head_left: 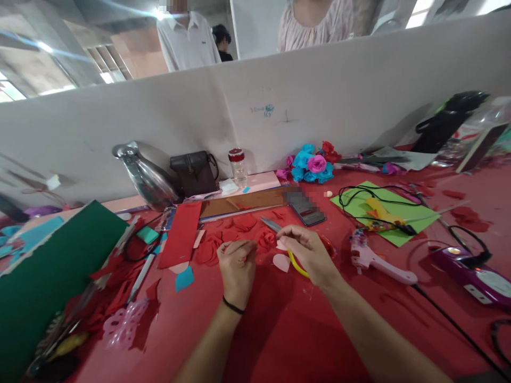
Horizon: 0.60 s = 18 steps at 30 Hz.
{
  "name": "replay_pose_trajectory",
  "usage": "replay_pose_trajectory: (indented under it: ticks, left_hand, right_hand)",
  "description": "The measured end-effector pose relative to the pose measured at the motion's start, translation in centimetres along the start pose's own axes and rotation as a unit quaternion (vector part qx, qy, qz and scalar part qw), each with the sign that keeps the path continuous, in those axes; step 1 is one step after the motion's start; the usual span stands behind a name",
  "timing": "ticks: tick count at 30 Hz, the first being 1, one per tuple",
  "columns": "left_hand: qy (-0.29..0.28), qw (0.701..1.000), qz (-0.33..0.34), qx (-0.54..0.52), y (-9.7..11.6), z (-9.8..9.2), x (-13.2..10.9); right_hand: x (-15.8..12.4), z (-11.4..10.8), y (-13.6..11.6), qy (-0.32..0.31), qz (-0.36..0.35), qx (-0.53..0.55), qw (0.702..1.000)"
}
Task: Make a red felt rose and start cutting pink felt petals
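My left hand (238,266) is closed, its fingertips pinched together above the red table; whatever they hold is hidden. Facing it, my right hand (309,252) is also closed, thumb against fingers, and I cannot make out what is in the pinch. Beneath the right hand lies a pair of scissors (297,265) with yellow handles, its blades pointing up and left. A pale pink paper petal (281,263) rests between the hands. Red paper petals (209,249) are piled beyond the left hand, and a red paper flower (266,239) sits between the hands.
A pink glue gun (379,263) with a cord lies right, near green paper (399,213). Behind are a phone (306,207), paper flowers (315,165), a glass jar (238,169) and a steel flask (147,178). A green board (72,276) stands left. Two people stand beyond the partition (179,111).
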<state>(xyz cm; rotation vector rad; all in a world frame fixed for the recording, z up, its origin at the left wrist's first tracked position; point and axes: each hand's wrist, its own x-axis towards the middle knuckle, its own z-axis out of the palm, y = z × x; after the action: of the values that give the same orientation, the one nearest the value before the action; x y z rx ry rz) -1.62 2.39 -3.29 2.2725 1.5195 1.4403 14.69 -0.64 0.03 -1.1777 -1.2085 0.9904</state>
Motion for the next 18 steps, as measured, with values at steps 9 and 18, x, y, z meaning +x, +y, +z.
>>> replay_pose_trajectory:
  ticks: [9, 18]
  left_hand:
    - [0.014, 0.999, 0.052, 0.001, 0.35, 0.28, -0.25]
    - [0.007, 1.000, 0.010, -0.018, 0.70, 0.05, -0.23]
  right_hand:
    - [-0.17, 0.52, -0.39, 0.031, 0.023, 0.005, 0.999]
    - [-0.09, 0.19, -0.07, 0.028, 0.004, 0.034, 0.999]
